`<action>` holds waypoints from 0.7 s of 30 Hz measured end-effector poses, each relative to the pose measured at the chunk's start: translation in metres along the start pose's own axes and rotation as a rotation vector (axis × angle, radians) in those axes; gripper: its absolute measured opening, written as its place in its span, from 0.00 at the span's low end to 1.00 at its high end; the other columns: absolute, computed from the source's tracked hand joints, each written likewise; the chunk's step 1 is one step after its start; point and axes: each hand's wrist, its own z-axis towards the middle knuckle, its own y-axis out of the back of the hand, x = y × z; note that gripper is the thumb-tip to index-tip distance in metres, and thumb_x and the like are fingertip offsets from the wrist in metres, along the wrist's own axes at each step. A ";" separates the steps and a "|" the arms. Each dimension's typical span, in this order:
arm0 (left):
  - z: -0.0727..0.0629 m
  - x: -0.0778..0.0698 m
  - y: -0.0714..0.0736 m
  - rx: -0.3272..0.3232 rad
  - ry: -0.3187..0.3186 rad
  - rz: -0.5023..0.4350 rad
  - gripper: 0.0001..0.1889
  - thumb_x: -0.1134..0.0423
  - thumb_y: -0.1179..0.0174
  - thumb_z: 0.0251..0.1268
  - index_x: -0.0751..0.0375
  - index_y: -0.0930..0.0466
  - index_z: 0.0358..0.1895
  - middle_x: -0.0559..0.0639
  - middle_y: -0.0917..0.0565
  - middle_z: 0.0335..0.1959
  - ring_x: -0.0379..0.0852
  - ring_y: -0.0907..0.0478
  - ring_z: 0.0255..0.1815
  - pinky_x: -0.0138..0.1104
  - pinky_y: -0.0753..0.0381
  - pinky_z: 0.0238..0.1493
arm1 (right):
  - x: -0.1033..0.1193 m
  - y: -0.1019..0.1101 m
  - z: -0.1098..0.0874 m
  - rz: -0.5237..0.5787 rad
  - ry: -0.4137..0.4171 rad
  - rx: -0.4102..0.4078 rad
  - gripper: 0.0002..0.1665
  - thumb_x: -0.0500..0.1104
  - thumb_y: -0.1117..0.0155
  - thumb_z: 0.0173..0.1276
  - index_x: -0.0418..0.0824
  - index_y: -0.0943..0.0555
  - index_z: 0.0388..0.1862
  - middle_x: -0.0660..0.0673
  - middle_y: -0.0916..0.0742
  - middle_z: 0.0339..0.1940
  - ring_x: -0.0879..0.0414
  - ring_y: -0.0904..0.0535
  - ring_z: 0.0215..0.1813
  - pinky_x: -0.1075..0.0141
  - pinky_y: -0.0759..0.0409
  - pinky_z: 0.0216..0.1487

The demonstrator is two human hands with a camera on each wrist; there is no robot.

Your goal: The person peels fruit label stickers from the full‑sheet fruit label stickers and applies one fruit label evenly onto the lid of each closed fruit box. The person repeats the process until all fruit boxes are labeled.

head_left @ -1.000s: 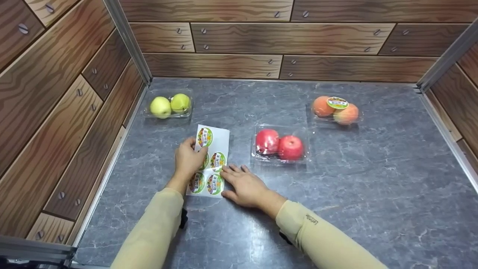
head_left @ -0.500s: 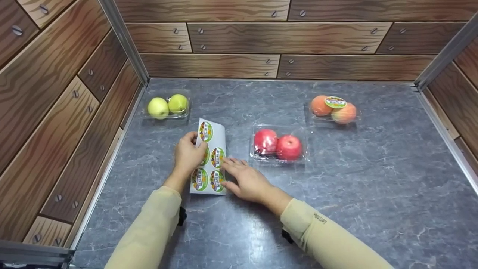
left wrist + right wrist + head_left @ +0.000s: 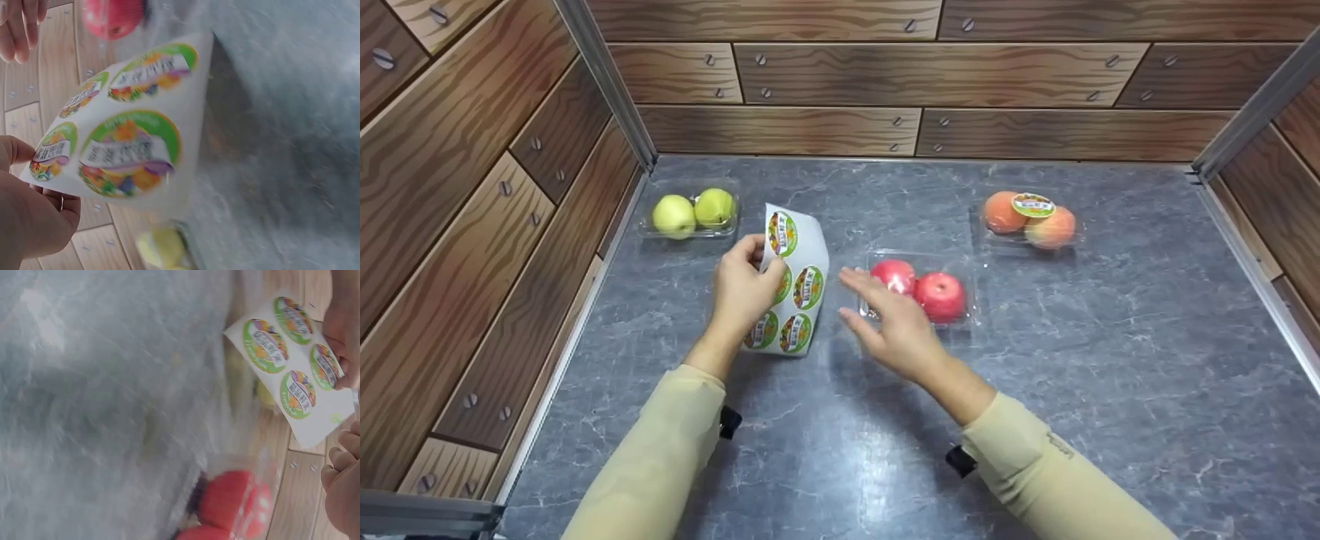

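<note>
My left hand (image 3: 742, 296) pinches a white sheet of round fruit stickers (image 3: 810, 244) at its left edge, thumb on the printed face. The sheet is raised and bent, and several green-edged stickers show on it. In the left wrist view, the sheet (image 3: 194, 140) slants up from the thumb. My right hand (image 3: 901, 330) is to the right of the sheet, fingers extended, apart from it. It overlaps the clear box of red apples (image 3: 941, 296) in the head view; the right wrist view shows the apples (image 3: 225, 500) beside that hand.
A clear box of yellow-green fruit (image 3: 694, 214) sits at the back left. At the back right, a box of orange fruit (image 3: 1030, 220) bears one sticker (image 3: 1033, 205). Wood-patterned walls (image 3: 825, 75) border the grey marbled tabletop (image 3: 1125, 360) at the back and sides.
The left hand has lifted the sheet off the tabletop and moved it away from the person. The right hand has left the sheet's right edge and moved right and up, towards the red apples.
</note>
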 end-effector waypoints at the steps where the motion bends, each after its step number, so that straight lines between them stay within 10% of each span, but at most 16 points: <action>1: 0.001 -0.003 -0.001 0.002 -0.009 -0.010 0.15 0.71 0.38 0.58 0.67 0.13 0.49 0.53 0.14 0.31 0.45 0.22 0.30 0.32 0.24 0.32 | 0.000 0.004 0.000 0.009 0.006 -0.036 0.31 0.47 0.34 0.79 0.38 0.24 0.76 0.41 0.22 0.76 0.44 0.27 0.77 0.50 0.33 0.79; 10: 0.002 -0.027 -0.008 0.038 -0.084 -0.058 0.13 0.73 0.38 0.59 0.67 0.13 0.48 0.52 0.13 0.30 0.43 0.20 0.29 0.29 0.23 0.31 | -0.007 0.028 0.004 0.021 0.023 -0.251 0.25 0.40 0.27 0.73 0.37 0.16 0.67 0.41 0.13 0.65 0.46 0.15 0.65 0.53 0.18 0.65; 21: -0.004 -0.050 -0.020 0.109 -0.146 -0.091 0.12 0.72 0.37 0.60 0.66 0.12 0.47 0.52 0.13 0.30 0.44 0.19 0.29 0.32 0.19 0.32 | -0.008 0.041 0.014 0.018 -0.031 -0.310 0.23 0.37 0.25 0.70 0.37 0.14 0.64 0.42 0.12 0.63 0.45 0.19 0.70 0.52 0.22 0.70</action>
